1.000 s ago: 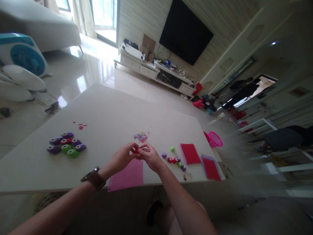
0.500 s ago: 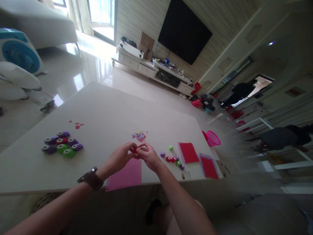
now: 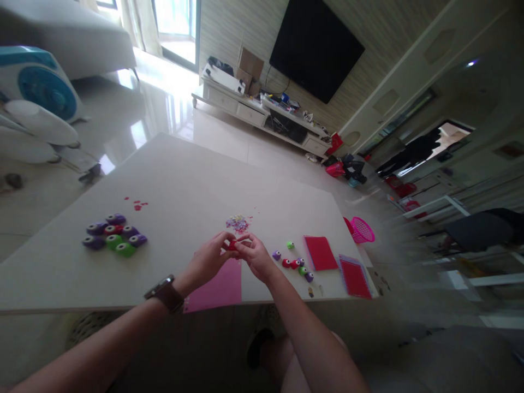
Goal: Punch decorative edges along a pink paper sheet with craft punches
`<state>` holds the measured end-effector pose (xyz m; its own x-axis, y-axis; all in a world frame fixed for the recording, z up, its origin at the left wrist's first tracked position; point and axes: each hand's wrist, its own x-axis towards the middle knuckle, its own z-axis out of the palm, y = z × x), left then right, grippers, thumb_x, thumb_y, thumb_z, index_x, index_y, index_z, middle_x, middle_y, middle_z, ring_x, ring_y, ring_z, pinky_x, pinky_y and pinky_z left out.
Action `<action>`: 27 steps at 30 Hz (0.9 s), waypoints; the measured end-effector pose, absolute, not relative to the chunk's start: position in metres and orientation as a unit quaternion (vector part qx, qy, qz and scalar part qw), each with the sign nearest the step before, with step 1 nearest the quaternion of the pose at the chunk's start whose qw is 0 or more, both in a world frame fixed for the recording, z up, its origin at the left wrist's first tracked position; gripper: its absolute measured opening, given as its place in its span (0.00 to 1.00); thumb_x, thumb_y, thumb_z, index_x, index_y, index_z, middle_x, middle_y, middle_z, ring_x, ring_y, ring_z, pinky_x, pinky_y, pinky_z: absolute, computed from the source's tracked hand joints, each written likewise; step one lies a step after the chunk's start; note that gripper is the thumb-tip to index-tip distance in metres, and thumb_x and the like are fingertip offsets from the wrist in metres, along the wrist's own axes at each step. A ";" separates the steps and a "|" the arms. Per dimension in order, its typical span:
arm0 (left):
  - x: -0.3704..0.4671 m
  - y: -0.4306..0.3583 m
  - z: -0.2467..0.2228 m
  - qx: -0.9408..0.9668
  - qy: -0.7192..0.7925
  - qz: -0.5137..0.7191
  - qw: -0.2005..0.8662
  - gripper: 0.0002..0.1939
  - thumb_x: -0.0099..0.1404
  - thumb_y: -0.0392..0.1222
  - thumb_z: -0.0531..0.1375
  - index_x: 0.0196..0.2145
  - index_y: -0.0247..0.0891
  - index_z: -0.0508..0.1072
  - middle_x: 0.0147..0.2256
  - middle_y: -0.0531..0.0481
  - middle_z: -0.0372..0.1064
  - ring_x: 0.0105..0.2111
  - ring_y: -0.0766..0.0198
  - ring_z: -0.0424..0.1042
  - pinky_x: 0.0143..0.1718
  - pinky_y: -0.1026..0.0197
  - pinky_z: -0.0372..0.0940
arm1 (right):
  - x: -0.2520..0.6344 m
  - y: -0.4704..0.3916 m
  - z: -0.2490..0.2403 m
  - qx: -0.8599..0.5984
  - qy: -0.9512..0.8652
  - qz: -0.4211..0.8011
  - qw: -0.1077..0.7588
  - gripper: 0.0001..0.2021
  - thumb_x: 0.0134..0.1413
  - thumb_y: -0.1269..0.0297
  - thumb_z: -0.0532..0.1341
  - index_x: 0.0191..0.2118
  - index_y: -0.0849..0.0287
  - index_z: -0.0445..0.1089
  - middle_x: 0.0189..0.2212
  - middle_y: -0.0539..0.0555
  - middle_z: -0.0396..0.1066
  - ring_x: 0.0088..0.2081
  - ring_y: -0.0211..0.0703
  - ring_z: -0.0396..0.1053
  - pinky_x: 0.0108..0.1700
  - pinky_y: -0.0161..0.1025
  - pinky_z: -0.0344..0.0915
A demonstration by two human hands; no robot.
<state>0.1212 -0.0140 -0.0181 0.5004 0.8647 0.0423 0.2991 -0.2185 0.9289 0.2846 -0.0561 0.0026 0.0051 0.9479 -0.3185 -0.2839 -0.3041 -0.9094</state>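
Head view: small red piece [image 3: 232, 245] sits between the fingertips of both hands, over the bench [image 3: 184, 174], just above the far edge of the pink sheet [image 3: 216, 286]. Left hand [image 3: 208, 256] has it from the left, grip pinching it between thumb and fingers; right hand [image 3: 257, 257] comes in from the right, fingertips pinched on it too. Key relation: piece lies directly between the two grips, neither hand clearly nearer. Long axis can't be told (too small, partly covered by fingers). Loose pile of tiny bits [image 3: 237, 223] just beyond the fingertips, apart from them. Larger purple, green and red eyed shapes grouped well off to the left, red scraps [image 3: 138, 206] beyond those. Smaller eyed shapes right of the right hand, then two red squares near the bench's right end.
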 end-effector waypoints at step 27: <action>0.114 -0.013 0.006 0.721 0.313 0.376 0.490 0.11 0.59 0.33 0.66 0.40 0.38 0.72 0.39 0.51 0.72 0.35 0.68 0.72 0.37 0.64 0.67 | 0.280 -0.060 0.011 -0.533 -0.328 0.570 0.532 0.29 0.27 0.60 0.82 0.36 0.54 0.68 0.33 0.49 0.77 0.39 0.43 0.76 0.44 0.41 0.70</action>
<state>0.1145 -0.0133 0.0064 0.5210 0.8205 0.2352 0.0841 -0.3236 0.9425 0.2802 -0.0598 0.0112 0.1347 0.9563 -0.2593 -0.2571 -0.2190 -0.9412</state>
